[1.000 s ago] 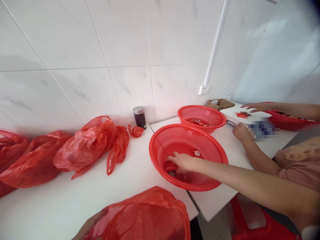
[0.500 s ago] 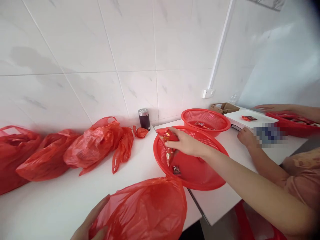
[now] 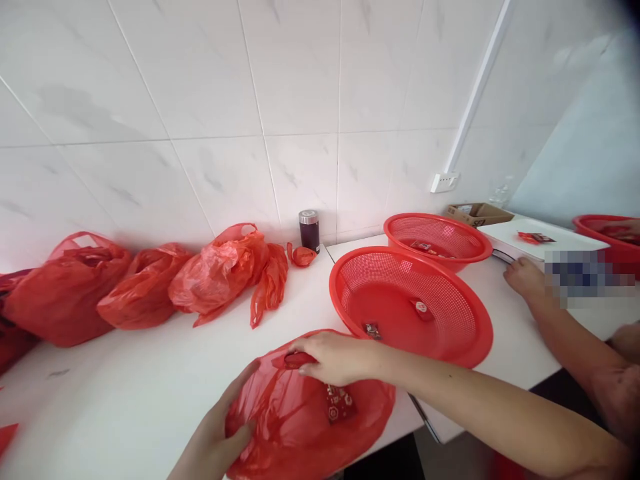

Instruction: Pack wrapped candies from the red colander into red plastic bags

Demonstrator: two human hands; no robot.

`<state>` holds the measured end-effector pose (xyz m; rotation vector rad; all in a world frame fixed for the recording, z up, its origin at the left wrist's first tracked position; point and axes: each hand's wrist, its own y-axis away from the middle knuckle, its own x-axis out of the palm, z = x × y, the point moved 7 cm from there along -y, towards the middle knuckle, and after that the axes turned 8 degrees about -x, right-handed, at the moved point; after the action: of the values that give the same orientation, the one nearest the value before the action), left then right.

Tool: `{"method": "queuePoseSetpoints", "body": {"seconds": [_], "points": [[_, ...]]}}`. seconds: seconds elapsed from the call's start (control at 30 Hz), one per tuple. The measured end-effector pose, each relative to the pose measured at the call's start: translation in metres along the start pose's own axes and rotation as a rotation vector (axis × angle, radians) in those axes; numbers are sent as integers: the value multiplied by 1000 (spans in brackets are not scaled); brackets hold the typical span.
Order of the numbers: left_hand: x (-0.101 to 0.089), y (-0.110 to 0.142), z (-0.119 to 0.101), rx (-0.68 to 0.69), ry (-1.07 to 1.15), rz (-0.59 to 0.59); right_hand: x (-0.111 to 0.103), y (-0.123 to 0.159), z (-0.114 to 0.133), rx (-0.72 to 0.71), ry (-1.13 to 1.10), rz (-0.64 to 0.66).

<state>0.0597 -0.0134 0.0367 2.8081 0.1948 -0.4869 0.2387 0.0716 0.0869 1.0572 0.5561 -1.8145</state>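
Observation:
My left hand [image 3: 215,427] grips the side of a red plastic bag [image 3: 280,433] at the near table edge, holding its mouth apart. My right hand [image 3: 335,358] is over the bag's mouth, fingers closed on a small red packet [image 3: 297,361]. Another printed red packet [image 3: 340,403] lies inside the thin bag. Just beyond my right hand stands a large red mesh basket [image 3: 480,347], with two small packets [image 3: 421,309] on its floor.
A second red basket [image 3: 437,223] stands behind it. A co-worker's hand [image 3: 525,280] rests by a white board [image 3: 565,237] with a packet on it. Several tied red bags [image 3: 220,273] line the wall beside a dark canister [image 3: 309,231]. The table's near edge runs below.
My right hand has moved from the large basket to the bag's mouth, carrying packets. My left hand has moved up the bag and now grips it. Fewer packets show in the basket.

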Motion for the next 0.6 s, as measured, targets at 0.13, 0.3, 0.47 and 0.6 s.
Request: {"method": "queuePoseSetpoints", "body": {"seconds": [0.13, 0.3, 0.47, 0.6], "points": [[1, 7, -13, -7, 10, 1, -18, 2, 17, -4, -101, 32], [-2, 6, -16, 56, 11, -25, -75, 24, -1, 2, -267, -240], [0, 6, -9, 75, 27, -7, -76, 68, -83, 346, 133, -127], [0, 7, -8, 93, -27, -66, -35, 82, -116, 458, 191, 142]]}}
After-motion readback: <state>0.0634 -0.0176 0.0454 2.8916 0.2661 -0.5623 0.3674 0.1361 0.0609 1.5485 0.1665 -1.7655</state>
